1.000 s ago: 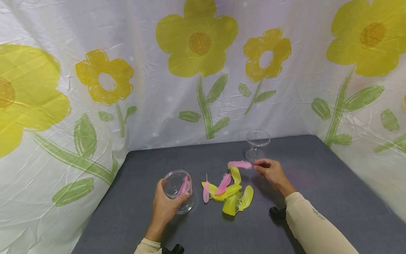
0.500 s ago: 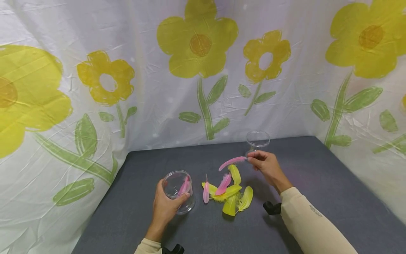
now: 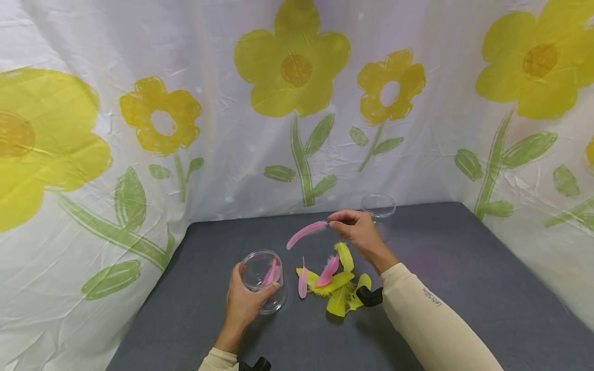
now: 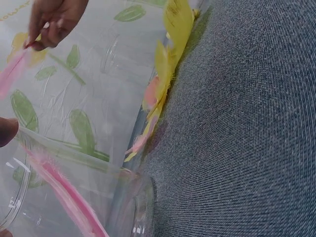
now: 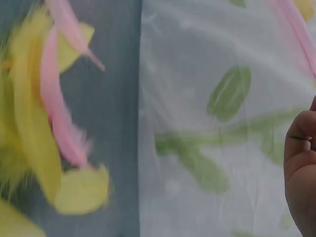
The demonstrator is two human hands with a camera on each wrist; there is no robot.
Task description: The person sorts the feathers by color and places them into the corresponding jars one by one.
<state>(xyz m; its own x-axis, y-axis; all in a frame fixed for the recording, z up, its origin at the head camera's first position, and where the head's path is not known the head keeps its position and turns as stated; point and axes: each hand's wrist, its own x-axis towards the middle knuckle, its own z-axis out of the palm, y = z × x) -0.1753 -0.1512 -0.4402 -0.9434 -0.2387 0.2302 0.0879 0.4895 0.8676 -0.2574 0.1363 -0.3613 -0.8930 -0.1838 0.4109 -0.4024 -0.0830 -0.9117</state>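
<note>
My left hand [image 3: 247,299] grips a clear cup [image 3: 271,304] by its side, thumb near the rim. Inside that cup leans a pink feather [image 4: 69,195]. Raised over the table, my right hand [image 3: 359,234] pinches another pink feather [image 3: 306,233] by its quill end, the tip pointing left toward the cup. Below it lies a loose pile of yellow feathers [image 3: 336,306] with a pink feather [image 3: 328,271] on top. A further pink feather [image 3: 302,282] lies between the pile and the cup.
A second clear cup [image 3: 378,205] with a stem stands at the back right, partly behind my right hand. The table [image 3: 185,319] has a dark grey cloth. A white curtain [image 3: 223,170] with yellow flowers hangs behind and along both sides.
My right hand has lifted the pink feather and carried it left, away from the second cup and toward the held one. The left hand and its cup have stayed in place.
</note>
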